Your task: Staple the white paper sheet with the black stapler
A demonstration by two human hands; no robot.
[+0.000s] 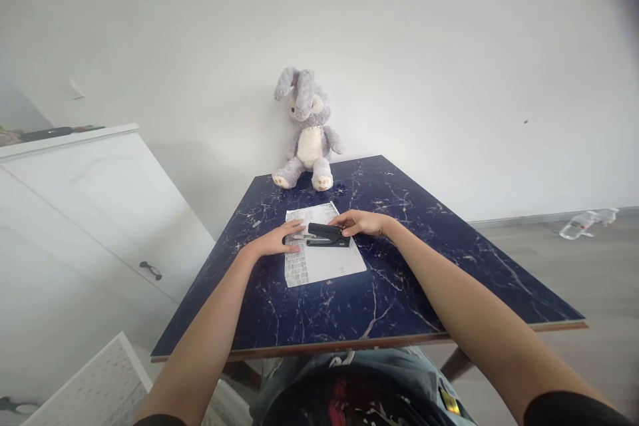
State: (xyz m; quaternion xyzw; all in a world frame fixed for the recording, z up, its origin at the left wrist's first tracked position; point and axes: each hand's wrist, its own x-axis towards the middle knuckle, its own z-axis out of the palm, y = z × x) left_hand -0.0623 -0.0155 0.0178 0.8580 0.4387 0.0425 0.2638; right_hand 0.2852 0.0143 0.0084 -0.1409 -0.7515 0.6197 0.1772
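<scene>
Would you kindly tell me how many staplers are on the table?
1: the black stapler is over the paper, between the left hand and the right hand, which grips it.

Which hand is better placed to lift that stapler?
Probably the right hand: it holds one end of the black stapler, while the left hand is spread near the other end.

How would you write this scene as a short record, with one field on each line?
Surface: dark blue table, marble pattern
Paper: white sheet, printed along left edge
Tool: black stapler, over the sheet
Left hand: fingers spread, by stapler's left end; contact unclear
Right hand: holds stapler's right end
Far end: grey plush rabbit, seated
</scene>
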